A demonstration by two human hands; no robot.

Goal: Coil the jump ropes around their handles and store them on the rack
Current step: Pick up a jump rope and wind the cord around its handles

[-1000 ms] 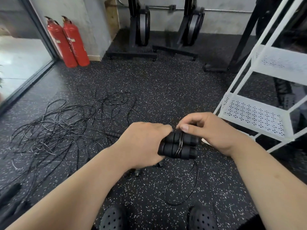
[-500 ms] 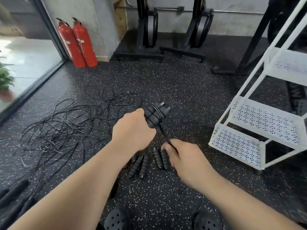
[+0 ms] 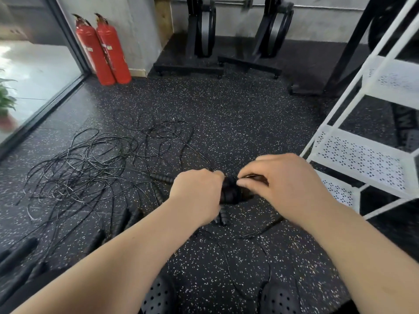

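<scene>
Handling: the cord (image 3: 263, 228) is thin and light, and looks springy. It will probably loosen if it goes slack, so take it close to the wrap and pull taut. The handles (image 3: 230, 192) are black and ribbed, seemingly foam, so they should grip well. Hold the pair at one end, leaving the middle free for turns.

- Left hand (image 3: 197, 196): fingers curled round the paired handles, which sit in the air between both hands.
- Right hand (image 3: 285, 186): thumb and forefinger pinch the cord atop the bundle.
- Cord tail: trails on the speckled floor (image 3: 226, 123) by the feet.
- Loose ropes (image 3: 90, 164): tangled on the floor, left.
- White perforated rack (image 3: 362, 159): near, right.
</scene>
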